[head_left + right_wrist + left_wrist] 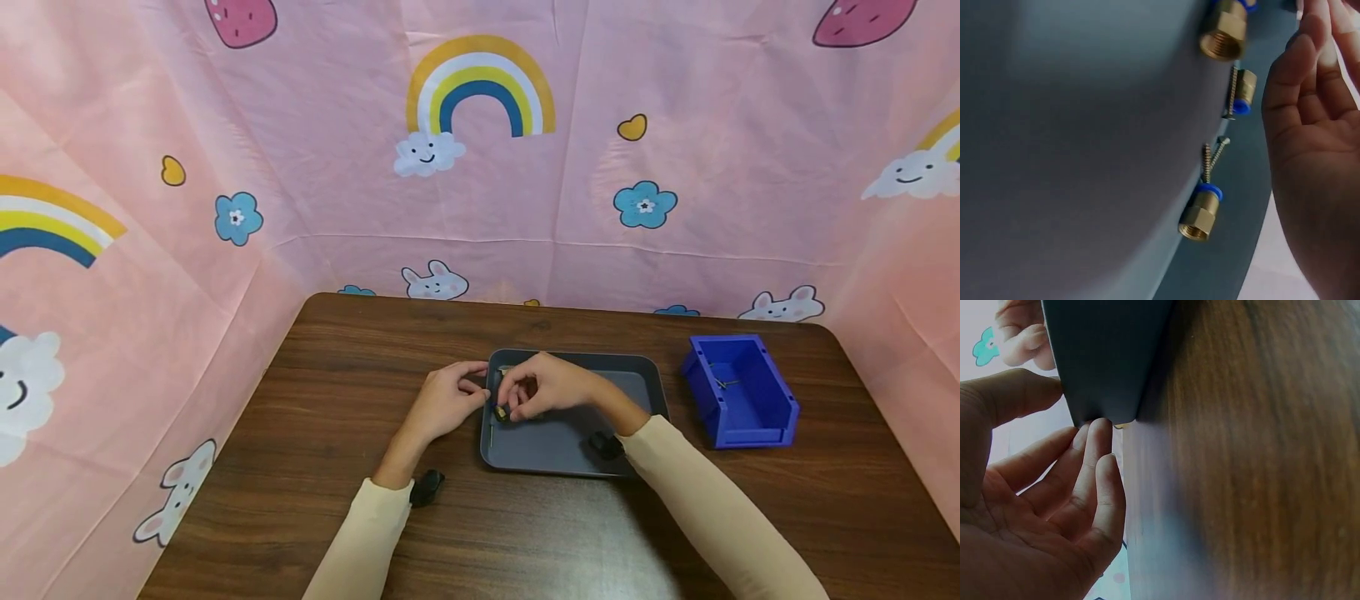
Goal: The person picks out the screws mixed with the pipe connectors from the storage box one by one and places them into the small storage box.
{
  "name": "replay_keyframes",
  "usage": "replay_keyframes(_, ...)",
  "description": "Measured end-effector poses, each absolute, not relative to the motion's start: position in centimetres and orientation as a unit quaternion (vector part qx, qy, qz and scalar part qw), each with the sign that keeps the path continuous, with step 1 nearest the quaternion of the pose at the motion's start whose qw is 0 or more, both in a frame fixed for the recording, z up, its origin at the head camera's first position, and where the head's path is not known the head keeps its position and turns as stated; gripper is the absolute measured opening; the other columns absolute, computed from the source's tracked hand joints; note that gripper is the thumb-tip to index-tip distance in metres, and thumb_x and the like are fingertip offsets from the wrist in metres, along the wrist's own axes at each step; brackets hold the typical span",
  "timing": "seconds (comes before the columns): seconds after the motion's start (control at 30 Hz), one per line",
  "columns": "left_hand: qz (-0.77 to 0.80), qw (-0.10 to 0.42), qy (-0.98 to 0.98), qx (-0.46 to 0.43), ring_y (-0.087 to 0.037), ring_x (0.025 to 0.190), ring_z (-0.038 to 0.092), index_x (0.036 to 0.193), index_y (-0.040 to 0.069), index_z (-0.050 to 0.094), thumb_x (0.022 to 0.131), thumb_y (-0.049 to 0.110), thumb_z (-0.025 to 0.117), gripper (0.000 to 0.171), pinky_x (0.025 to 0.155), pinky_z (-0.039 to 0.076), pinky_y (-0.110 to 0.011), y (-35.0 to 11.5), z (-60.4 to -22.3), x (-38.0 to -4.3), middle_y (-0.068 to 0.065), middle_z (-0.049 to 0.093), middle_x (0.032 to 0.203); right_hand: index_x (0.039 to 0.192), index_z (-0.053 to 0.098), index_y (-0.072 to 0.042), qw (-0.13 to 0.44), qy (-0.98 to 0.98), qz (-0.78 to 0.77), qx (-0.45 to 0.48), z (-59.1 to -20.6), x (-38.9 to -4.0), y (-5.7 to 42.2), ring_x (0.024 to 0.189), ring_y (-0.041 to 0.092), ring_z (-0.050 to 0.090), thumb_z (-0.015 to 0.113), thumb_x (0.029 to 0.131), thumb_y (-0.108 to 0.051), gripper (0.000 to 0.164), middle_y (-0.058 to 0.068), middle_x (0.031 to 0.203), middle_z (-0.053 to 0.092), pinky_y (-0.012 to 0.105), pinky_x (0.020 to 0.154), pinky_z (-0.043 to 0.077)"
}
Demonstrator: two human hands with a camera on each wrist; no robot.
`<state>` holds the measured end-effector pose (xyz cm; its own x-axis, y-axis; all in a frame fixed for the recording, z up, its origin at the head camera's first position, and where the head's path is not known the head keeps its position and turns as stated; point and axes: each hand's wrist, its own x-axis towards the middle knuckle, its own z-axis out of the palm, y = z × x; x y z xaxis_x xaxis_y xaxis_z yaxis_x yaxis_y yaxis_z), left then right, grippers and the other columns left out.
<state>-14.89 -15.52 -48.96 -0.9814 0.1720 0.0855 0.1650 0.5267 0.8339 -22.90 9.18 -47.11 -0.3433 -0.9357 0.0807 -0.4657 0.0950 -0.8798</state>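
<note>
A dark grey tray (577,467) lies on the table. My left hand (447,402) is at its left side, thumb and fingertips touching its outer wall and corner in the left wrist view. Inside, my right hand (551,385) reaches over the left end and pinches a brass fitting (501,413) between thumb and index finger; these two tips are outside the right wrist view. That view shows the large fitting (1224,37) with its blue ring at the top. Along the wall lie two more brass fittings, one smaller (1245,87), one lower (1199,214), and several screws (1207,161).
Right of the tray stands a blue bin (753,435) with a few screws (723,383) inside. The wooden table (360,350) meets a pink patterned curtain (517,208) at the back. Black wrist cameras hang below both wrists, the right one (606,446) over the tray.
</note>
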Motion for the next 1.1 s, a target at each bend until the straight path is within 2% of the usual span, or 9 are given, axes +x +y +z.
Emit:
replay_keyframes(0.57, 0.482, 0.002, 0.870, 0.101, -0.019, 0.098, 0.080, 0.142, 0.001, 0.072, 0.098, 0.008, 0.079, 0.045, 0.084, 0.063, -0.043, -15.5, -48.9, -15.0, -0.012, 0.077, 0.130, 0.115, 0.085, -0.003, 0.256, 0.716, -0.357, -0.543, -47.9, -22.4, 8.0, 0.059, -0.001, 0.052, 0.086, 0.094, -0.003, 0.021, -0.012, 0.069, 0.065, 0.020, 0.061, 0.046)
replay_keyframes(1.1, 0.477, 0.006, 0.872, 0.108, -0.020, 0.100, 0.080, 0.144, 0.001, 0.070, 0.099, 0.011, 0.077, 0.046, 0.084, 0.063, -0.041, -15.7, -49.1, -14.9, -0.014, 0.076, 0.133, 0.116, 0.086, -0.010, 0.231, 0.738, -0.312, -0.552, -48.6, -22.1, 7.4, 0.054, -0.004, 0.048, 0.086, 0.095, -0.007, 0.021, -0.015, 0.065, 0.061, 0.019, 0.061, 0.043)
